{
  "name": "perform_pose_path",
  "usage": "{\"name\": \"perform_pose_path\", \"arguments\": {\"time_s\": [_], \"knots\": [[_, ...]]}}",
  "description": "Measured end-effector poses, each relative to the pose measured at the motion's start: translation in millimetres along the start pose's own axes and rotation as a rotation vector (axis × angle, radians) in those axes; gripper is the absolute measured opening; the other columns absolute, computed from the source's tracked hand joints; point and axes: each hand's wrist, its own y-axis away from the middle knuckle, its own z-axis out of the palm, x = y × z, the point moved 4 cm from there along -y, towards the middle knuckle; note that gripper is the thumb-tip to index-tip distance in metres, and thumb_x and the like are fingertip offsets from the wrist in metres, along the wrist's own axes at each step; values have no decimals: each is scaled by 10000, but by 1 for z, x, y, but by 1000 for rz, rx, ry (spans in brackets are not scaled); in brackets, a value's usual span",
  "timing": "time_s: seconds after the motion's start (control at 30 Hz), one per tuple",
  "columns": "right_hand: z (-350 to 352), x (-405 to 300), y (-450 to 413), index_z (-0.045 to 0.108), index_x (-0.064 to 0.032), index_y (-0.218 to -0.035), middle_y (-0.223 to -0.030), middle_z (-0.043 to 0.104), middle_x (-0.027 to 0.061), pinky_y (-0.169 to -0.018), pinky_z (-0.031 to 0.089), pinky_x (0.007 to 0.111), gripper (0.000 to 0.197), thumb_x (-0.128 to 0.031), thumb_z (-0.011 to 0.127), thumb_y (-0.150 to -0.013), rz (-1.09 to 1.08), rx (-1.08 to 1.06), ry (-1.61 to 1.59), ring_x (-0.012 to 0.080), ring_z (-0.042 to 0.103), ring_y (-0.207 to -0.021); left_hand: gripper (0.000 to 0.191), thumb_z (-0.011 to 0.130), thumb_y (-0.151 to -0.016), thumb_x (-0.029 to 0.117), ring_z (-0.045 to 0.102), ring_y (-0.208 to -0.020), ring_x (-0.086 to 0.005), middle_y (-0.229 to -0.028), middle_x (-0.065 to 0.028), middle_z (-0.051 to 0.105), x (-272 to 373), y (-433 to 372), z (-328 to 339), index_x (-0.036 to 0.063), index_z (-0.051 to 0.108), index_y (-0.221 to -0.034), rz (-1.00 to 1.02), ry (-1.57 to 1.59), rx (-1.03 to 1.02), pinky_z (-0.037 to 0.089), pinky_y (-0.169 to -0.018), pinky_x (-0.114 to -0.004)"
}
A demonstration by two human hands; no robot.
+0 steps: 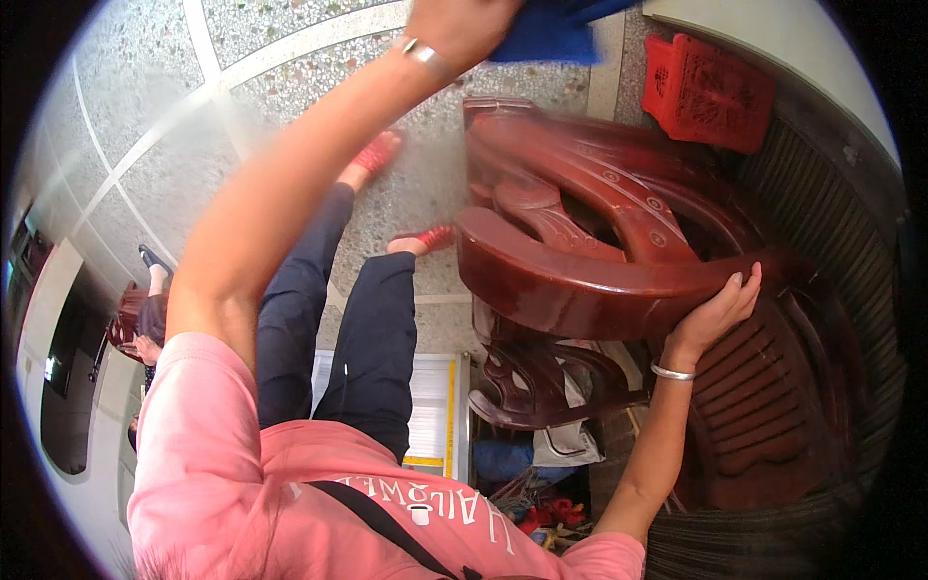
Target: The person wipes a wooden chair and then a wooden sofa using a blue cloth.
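My left hand [464, 30] is at the top edge, partly cut off, with a silver band at the wrist. It holds a blue cloth [554, 36] that is blurred and runs out of view. To the right stands a carved, glossy red-brown wooden armchair [652, 210] with curved openwork side pieces. My right hand [718, 315] grips the broad curved armrest [573, 279] near its right end, fingertips over the edge. A slatted wooden surface [754, 406] shows beside my right forearm.
A red plastic basket [710, 94] lies beyond the chair. Below the armrest are another carved wooden piece [551, 391], a white bag [569, 446] and a blue bundle [500, 460]. At far left another person's leg [156, 279] and hand [148, 350] show. The floor [283, 94] is speckled terrazzo.
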Motion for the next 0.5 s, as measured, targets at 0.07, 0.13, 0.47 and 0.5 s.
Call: {"name": "perform_pose_path", "arguments": {"time_s": [0.07, 0.13, 0.47, 0.5], "knots": [[0, -1, 0, 336, 4, -1274, -1342, 245, 215, -1001, 183, 397, 459, -269, 317, -906, -10, -7, 15, 322, 214, -1234, 333, 644, -749, 264, 590, -797, -344, -871, -195, 603, -46, 39, -11, 48, 570, -991, 39, -151, -50, 459, -704, -366], [-4, -2, 0, 336, 7, -1272, -1343, 244, 213, -1002, 182, 397, 459, -269, 317, -907, -20, -8, 43, 319, 211, -1235, 306, 629, -753, 252, 587, -814, -339, -878, -182, 607, -79, 91, -5, 89, 579, -1006, -192, -308, -349, 456, -720, -381], [0, 1, -2, 348, 24, -1258, -1317, 294, 220, -992, 202, 400, 460, -255, 310, -894, -18, -1, 45, 323, 261, -1212, 344, 593, -701, 114, 594, -807, -202, -873, -118, 633, -112, 185, 63, 46, 570, -1037, -570, 58, -1082, 451, -761, -305], [0, 2, -3, 350, 24, -1257, -1312, 301, 221, -992, 205, 400, 461, -255, 313, -892, -16, 4, 50, 327, 271, -1207, 356, 593, -695, 127, 604, -824, -238, -882, -144, 631, -104, 180, 64, 54, 569, -1043, -521, 63, -1080, 453, -767, -319]]}}
